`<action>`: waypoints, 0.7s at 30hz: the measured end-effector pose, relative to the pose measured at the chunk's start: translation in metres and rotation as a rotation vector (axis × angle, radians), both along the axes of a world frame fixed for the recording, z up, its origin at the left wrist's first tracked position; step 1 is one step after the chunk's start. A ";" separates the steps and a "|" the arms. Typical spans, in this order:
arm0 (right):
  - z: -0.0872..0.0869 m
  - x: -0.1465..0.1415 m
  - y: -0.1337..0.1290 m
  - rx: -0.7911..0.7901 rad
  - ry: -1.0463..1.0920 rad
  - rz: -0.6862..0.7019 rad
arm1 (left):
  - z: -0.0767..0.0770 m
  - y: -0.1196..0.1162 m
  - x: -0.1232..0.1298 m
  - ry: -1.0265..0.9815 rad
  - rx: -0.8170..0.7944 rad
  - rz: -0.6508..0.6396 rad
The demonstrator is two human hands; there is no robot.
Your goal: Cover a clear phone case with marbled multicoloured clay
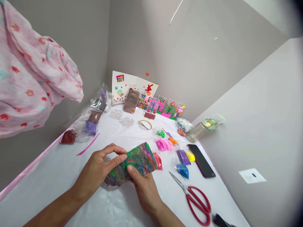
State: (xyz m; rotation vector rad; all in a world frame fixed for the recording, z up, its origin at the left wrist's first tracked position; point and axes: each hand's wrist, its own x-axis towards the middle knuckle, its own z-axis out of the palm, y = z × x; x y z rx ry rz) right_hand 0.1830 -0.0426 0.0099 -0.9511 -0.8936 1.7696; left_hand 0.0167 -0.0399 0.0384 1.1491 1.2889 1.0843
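Note:
Between my two hands is a flat, rounded rectangular piece covered in swirled multicoloured clay [139, 157], mostly green with purple, blue and orange, shaped like a phone case. My left hand [101, 165] grips its left part, thumb on the face and fingers over the upper edge. My right hand [144, 186] holds it from below, thumb pressed on the face and the other fingers hidden behind. The piece is tilted above the white table cover. Just behind its right end lies a red clay packet [157, 160].
Red-handled scissors [197, 201] and a dark phone [202, 160] lie at right, near a bottle [201, 130]. Clay packets, pink [164, 144] and purple [183, 157] among them, are scattered mid-table. Bagged clay [91, 127] lines the left edge. A brown-streaked case [131, 101] leans at the back.

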 end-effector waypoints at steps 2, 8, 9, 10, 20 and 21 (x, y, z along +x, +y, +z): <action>0.001 0.000 0.000 -0.006 -0.004 0.004 | 0.000 0.000 -0.001 0.030 0.015 0.007; 0.011 0.000 0.005 -0.061 0.111 -0.016 | -0.004 0.000 0.001 0.197 0.247 0.171; 0.012 0.000 0.006 -0.066 0.124 -0.029 | -0.005 0.000 0.001 0.244 0.332 0.200; 0.012 0.000 0.006 -0.070 0.130 -0.038 | -0.007 0.001 0.002 0.287 0.418 0.219; 0.010 -0.001 0.005 -0.082 0.145 -0.050 | -0.022 0.005 0.001 0.560 0.797 0.223; 0.011 -0.001 0.005 -0.082 0.144 -0.049 | -0.022 0.005 0.001 0.570 0.791 0.218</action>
